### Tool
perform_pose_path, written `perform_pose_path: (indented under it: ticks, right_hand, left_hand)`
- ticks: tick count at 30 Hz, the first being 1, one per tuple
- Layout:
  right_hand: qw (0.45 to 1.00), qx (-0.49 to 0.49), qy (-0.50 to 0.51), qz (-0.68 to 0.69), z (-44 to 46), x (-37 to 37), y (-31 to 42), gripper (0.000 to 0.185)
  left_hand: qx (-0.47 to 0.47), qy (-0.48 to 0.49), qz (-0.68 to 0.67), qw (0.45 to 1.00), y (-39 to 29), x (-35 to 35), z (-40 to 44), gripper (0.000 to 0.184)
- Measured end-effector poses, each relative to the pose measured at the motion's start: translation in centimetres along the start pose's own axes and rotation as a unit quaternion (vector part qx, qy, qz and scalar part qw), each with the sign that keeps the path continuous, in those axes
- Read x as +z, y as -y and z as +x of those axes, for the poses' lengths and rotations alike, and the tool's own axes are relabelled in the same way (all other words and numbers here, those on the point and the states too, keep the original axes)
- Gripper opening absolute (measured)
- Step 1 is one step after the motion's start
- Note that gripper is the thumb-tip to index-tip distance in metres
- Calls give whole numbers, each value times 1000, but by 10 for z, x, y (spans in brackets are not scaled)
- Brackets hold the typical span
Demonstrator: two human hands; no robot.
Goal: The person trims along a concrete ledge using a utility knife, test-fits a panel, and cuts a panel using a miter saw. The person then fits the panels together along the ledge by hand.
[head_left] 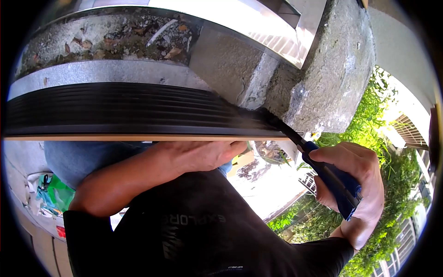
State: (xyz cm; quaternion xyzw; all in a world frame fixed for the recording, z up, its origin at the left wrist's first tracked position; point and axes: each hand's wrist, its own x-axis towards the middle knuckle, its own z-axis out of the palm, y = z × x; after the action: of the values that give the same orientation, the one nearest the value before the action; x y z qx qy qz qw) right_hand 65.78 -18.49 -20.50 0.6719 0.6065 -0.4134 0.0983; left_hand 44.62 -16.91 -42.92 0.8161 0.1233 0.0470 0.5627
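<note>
A long black ribbed panel (138, 111) with a thin tan edge runs across the left and middle, alongside concrete. Just below its tan edge is my left hand (203, 154), touching or very near it; the fingers are mostly hidden, so their grip cannot be made out. My right hand (357, 173) is closed around the blue handle of a tool (330, 177). The tool's slim black front part points up and left, and its tip reaches the panel's right end beside the concrete block (332, 69).
A concrete ledge (110, 71) with debris and dry leaves lies above the panel. Green plants (383, 189) and railings fill the right side. A green bag (60, 194) rests at the lower left. My dark-sleeved arms and torso take up the bottom.
</note>
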Motion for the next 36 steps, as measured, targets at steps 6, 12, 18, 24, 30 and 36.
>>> perform_pose_path:
  ticks: [6, 12, 18, 24, 30, 36]
  right_hand:
    - [986, 30, -159, 46, -28, 10, 21, 43]
    - [973, 64, -220, -30, -82, -5, 6, 53]
    - [924, 167, -335, 82, -139, 23, -8, 53]
    - [799, 98, -541, 245, -205, 98, -63, 40]
    - [641, 227, -693, 239, -260, 210, -116, 42]
    - [589, 199, -695, 361, -252, 341, -177, 50]
  left_hand:
    - [37, -84, 35, 995, 1, 6, -5, 16]
    - [117, -80, 177, 974, 4, 12, -9, 6]
    - [156, -158, 94, 970, 8, 35, -5, 7]
    - [196, -154, 87, 965, 10, 46, -3, 17]
    - [2, 100, 174, 980, 69, 90, -31, 19]
    - [-236, 293, 274, 885, 192, 103, -77, 25]
